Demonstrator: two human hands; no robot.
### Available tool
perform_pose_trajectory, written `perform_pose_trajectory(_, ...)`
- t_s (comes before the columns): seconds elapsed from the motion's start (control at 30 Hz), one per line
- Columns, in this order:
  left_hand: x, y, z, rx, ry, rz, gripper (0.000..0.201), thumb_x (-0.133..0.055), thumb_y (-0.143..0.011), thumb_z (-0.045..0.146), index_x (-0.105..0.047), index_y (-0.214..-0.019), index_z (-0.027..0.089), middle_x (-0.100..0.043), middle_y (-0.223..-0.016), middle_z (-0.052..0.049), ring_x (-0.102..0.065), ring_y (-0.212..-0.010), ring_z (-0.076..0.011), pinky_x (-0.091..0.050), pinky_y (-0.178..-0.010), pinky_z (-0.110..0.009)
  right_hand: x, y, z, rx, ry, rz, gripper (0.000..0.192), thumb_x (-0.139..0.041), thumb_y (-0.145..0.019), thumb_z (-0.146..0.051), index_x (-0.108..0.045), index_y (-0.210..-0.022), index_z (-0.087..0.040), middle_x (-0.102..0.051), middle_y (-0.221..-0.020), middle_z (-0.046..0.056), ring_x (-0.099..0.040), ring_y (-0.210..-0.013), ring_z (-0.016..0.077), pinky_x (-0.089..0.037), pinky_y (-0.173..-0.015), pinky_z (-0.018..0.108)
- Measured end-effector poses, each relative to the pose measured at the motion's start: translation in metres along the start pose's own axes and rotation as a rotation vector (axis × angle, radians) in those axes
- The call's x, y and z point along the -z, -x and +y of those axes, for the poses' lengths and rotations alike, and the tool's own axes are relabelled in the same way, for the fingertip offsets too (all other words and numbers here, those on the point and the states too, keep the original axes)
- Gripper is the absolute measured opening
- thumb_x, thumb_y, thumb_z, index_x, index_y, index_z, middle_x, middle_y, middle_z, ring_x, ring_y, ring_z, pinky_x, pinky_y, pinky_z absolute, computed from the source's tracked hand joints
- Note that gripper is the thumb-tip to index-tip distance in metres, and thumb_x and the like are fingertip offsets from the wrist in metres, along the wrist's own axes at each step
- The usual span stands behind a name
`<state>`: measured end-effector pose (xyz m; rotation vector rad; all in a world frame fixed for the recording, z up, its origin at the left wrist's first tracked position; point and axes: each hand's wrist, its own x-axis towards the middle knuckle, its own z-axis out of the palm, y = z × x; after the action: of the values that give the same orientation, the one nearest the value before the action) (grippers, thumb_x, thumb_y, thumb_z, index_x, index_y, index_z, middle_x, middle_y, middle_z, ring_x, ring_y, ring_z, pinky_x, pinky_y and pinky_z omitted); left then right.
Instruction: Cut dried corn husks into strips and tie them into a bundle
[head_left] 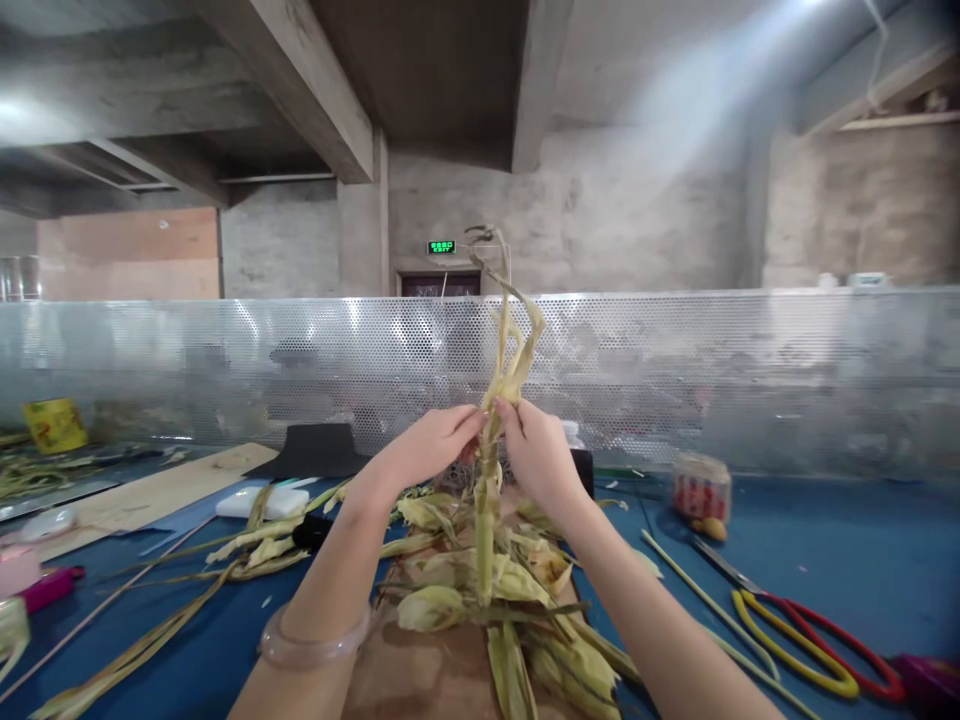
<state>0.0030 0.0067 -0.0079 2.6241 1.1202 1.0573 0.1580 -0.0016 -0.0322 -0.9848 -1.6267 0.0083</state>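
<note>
Both hands grip one upright bundle of dried corn husk (486, 530) in the middle of the view. My left hand (442, 440) pinches it from the left, and my right hand (536, 445) presses on it with the thumb from the right. Above the fingers, long husk strips rise and bend, ending in a curled dark tip. The lower stalk hangs down over a heap of loose pale-green husks (562, 670) lying on a brown board (420, 670). Part of the bundle is hidden behind my fingers.
Scissors (795, 635) with yellow and red handles lie at right, beside thin green stems and a red-and-white round container (701, 487). Long husk strips (150, 640) spread over the blue table at left. A perforated metal divider (675, 370) stands behind.
</note>
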Motion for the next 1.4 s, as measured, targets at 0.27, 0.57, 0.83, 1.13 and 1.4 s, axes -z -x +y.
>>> perform_pose_trajectory(0.27, -0.004, -0.001, 0.004, -0.043, -0.021, 0.099, 0.041, -0.029, -0.094, 0.040, -0.049, -0.066, 0.019, -0.059, -0.060, 0.000, -0.056, -0.056, -0.0135, -0.037, -0.058, -0.026, -0.009, -0.006, 0.013, -0.153, -0.643, -0.078, 0.039, -0.041, -0.087, -0.053, -0.036, -0.063, -0.023, -0.032, -0.046, -0.008, -0.029, -0.037, 0.0087, -0.025, -0.039, 0.022)
perform_pose_trajectory(0.57, -0.016, -0.006, 0.002, 0.050, -0.130, 0.230, 0.039, -0.031, -0.093, 0.039, -0.045, -0.062, 0.019, -0.052, -0.050, 0.001, -0.049, -0.047, -0.0133, -0.032, -0.051, -0.026, -0.018, 0.003, 0.004, -0.197, -0.179, -0.037, 0.036, -0.040, -0.088, -0.049, -0.049, -0.068, -0.020, -0.060, -0.069, 0.005, -0.054, -0.065, 0.0176, -0.035, -0.056, 0.026)
perform_pose_trajectory(0.83, -0.016, -0.008, -0.006, 0.021, -0.056, 0.188, 0.041, -0.031, -0.093, 0.041, -0.042, -0.060, 0.019, -0.048, -0.050, 0.002, -0.046, -0.046, -0.0123, -0.032, -0.050, -0.027, -0.032, 0.002, 0.019, -0.176, -0.461, 0.031, 0.035, -0.039, -0.088, -0.045, -0.045, -0.063, -0.022, -0.054, -0.059, 0.001, -0.050, -0.057, 0.0155, -0.034, -0.053, 0.025)
perform_pose_trajectory(1.13, -0.023, -0.012, -0.034, 0.074, 0.549, 0.123, 0.036, -0.041, -0.088, 0.041, -0.041, -0.061, 0.019, -0.037, -0.048, 0.006, -0.034, -0.042, -0.0080, -0.029, -0.044, -0.022, -0.047, 0.007, 0.015, -0.361, -1.055, -0.132, 0.034, -0.054, -0.080, -0.046, -0.035, -0.064, -0.022, -0.029, -0.048, -0.011, -0.026, -0.036, 0.0046, -0.023, -0.035, 0.018)
perform_pose_trajectory(1.4, -0.025, -0.010, -0.022, 0.132, 0.915, 0.212, 0.029, -0.050, -0.081, 0.042, -0.042, -0.064, 0.020, -0.035, -0.052, 0.007, -0.035, -0.041, -0.0064, -0.031, -0.041, -0.020, -0.031, 0.010, -0.002, -0.305, -1.219, -0.223, 0.036, -0.057, -0.079, -0.046, -0.032, -0.066, -0.023, -0.027, -0.050, -0.012, -0.024, -0.035, 0.0041, -0.022, -0.030, 0.016)
